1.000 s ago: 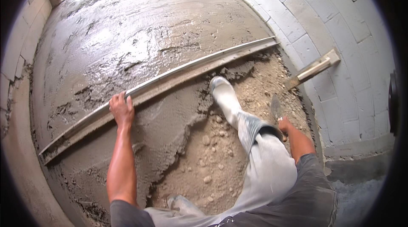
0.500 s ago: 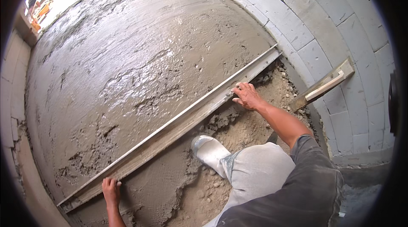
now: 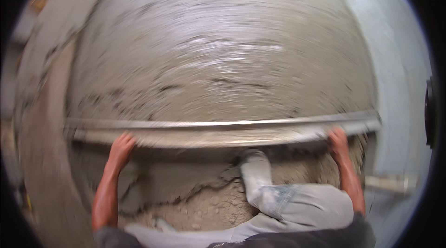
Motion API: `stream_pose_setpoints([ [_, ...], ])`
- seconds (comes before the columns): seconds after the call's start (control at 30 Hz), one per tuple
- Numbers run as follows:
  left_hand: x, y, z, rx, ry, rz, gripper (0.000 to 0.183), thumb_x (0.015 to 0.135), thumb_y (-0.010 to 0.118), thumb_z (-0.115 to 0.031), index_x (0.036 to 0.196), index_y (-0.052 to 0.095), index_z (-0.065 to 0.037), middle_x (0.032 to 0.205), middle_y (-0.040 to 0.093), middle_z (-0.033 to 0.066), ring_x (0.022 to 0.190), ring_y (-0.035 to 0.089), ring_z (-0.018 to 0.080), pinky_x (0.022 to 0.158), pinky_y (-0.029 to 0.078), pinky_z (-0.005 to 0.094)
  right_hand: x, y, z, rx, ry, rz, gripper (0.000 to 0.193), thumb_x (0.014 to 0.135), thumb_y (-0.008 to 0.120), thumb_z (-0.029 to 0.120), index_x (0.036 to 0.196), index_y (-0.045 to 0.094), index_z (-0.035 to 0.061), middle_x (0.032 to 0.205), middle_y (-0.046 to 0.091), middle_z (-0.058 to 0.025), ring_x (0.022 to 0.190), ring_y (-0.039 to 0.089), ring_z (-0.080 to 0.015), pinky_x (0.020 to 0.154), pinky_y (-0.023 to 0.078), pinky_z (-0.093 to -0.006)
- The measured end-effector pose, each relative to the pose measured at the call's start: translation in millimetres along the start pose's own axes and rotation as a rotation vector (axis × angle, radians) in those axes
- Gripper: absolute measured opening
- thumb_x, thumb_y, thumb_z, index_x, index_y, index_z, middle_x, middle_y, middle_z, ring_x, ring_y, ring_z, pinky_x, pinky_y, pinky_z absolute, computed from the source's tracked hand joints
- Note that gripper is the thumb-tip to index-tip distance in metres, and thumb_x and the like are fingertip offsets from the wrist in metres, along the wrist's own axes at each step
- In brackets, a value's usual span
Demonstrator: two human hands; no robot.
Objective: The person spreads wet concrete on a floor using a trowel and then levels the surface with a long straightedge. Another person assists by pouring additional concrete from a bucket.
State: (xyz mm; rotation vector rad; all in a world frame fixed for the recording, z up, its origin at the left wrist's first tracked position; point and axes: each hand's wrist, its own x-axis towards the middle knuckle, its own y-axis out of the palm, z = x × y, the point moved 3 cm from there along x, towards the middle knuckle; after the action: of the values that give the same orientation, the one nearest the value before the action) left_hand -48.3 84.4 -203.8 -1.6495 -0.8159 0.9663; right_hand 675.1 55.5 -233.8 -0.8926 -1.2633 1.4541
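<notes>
A long metal screed bar point(image 3: 227, 137) lies across the wet concrete point(image 3: 218, 76), from near the left wall to the right wall. My left hand point(image 3: 123, 145) is closed over the bar's near edge, toward its left end. Near the right end, my right hand point(image 3: 338, 140) grips the same edge; motion blurs its fingers somewhat. Wet, levelled-looking concrete spreads beyond the bar, with shallow pits and streaks close to it. My booted foot point(image 3: 255, 166) rests just on the near side of the bar.
Rough, crumbly ground point(image 3: 218, 211) lies under my legs, beside a ragged concrete edge. A long-handled float point(image 3: 389, 184) leans at the right by the pale block wall point(image 3: 395, 85). On the left runs another wall point(image 3: 51, 122).
My view has turned, so the bar now lies level across it instead of slanting. My right hand has moved along the bar toward its right end; the left still holds near the left end.
</notes>
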Motion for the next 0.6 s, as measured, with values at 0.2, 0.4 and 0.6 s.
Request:
stream_pose_setpoints([
  [0.2, 43, -32, 16, 0.191, 0.04, -0.097, 0.005, 0.088, 0.061, -0.009, 0.091, 0.065, -0.009, 0.093, 0.065, 0.0023, 0.088, 0.059, 0.0166, 0.078, 0.056, 0.0304, -9, -20, -24, -0.123, -0.015, -0.101, 0.014, 0.079, 0.058, 0.003, 0.09, 0.049, 0.0014, 0.088, 0.047, -0.0163, 0.089, 0.049, -0.0368, 0.079, 0.04, -0.043],
  [0.4, 138, -25, 56, 0.174, -0.108, -0.103, 0.008, 0.089, 0.062, -0.018, 0.088, 0.062, -0.011, 0.092, 0.063, 0.0017, 0.087, 0.059, 0.0135, 0.079, 0.058, 0.0277, 99, -7, -42, -0.068, -0.018, -0.168, 0.009, 0.087, 0.057, 0.004, 0.088, 0.048, 0.0029, 0.085, 0.045, -0.0135, 0.083, 0.048, -0.0327, 0.074, 0.039, -0.0419],
  [0.6, 230, -28, 100, 0.069, -0.169, -0.202, 0.013, 0.082, 0.059, -0.007, 0.094, 0.059, -0.008, 0.1, 0.056, 0.0064, 0.102, 0.056, 0.0282, 0.082, 0.051, 0.0412, 189, 32, -67, -0.029, -0.054, -0.228, 0.012, 0.086, 0.058, -0.001, 0.089, 0.046, 0.0007, 0.088, 0.045, -0.015, 0.085, 0.048, -0.0354, 0.075, 0.04, -0.0416],
])
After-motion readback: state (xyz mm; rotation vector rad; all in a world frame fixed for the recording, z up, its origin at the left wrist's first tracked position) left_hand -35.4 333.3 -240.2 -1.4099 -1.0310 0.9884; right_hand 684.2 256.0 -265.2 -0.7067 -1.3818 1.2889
